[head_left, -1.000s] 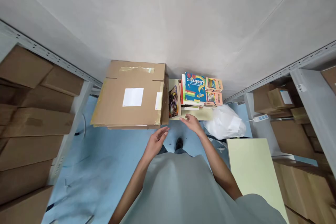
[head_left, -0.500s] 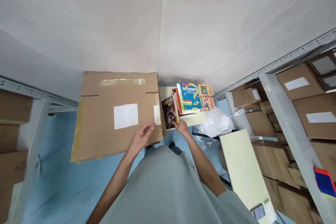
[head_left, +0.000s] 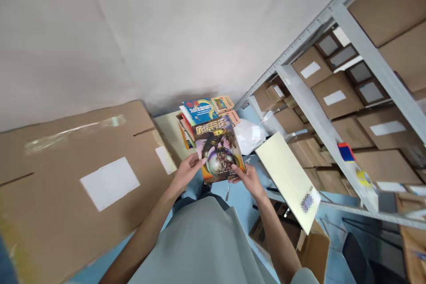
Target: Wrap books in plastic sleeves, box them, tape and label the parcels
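Observation:
A book point(head_left: 218, 148) with a dark creature and a shiny ball on its cover is held up in front of me, cover facing me. My left hand point(head_left: 189, 169) grips its left edge, thumb on the cover. At the lower right corner, my right hand point(head_left: 248, 177) is closed on it with the thumb on top. Behind it lie a blue book point(head_left: 200, 110) with a rainbow on top of a pile, and small orange books point(head_left: 222, 103). The held book partly hides the pile.
A big cardboard box point(head_left: 66, 146) with white labels stands at the left. A white plastic bag point(head_left: 249, 136) and a pale tabletop point(head_left: 288, 177) are on the right, the tabletop bearing a blurred-out object. Shelves with boxes point(head_left: 331, 93) run along the right side, and a wall rises ahead.
The book has been lifted from beside the pile and brought in front of me. My left hand has moved off the box onto the book. The view has turned to the right.

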`<action>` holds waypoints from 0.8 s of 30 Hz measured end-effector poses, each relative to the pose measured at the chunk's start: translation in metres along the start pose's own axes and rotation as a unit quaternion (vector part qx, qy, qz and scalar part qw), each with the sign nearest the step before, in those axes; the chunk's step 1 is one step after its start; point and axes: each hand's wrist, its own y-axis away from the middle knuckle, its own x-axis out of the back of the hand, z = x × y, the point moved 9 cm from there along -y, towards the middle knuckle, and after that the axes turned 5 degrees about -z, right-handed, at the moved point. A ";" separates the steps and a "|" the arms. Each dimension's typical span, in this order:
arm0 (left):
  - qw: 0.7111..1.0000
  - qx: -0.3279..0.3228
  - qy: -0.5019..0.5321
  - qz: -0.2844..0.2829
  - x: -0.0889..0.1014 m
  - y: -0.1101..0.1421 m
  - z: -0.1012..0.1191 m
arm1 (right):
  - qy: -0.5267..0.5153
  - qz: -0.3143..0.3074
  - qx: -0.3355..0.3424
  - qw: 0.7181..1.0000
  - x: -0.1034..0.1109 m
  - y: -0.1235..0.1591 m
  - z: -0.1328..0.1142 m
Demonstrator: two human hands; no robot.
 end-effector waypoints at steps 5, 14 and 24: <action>0.994 -0.014 -0.008 -0.105 -0.090 -0.017 0.028 | -0.133 0.130 0.034 0.982 0.058 0.054 0.013; 0.974 -0.045 -0.103 -0.196 -0.232 -0.032 0.052 | -0.228 0.185 0.084 0.952 0.153 0.099 0.073; 0.957 -0.040 -0.118 -0.263 -0.411 -0.054 0.025 | -0.248 0.239 0.142 0.928 0.294 0.134 0.136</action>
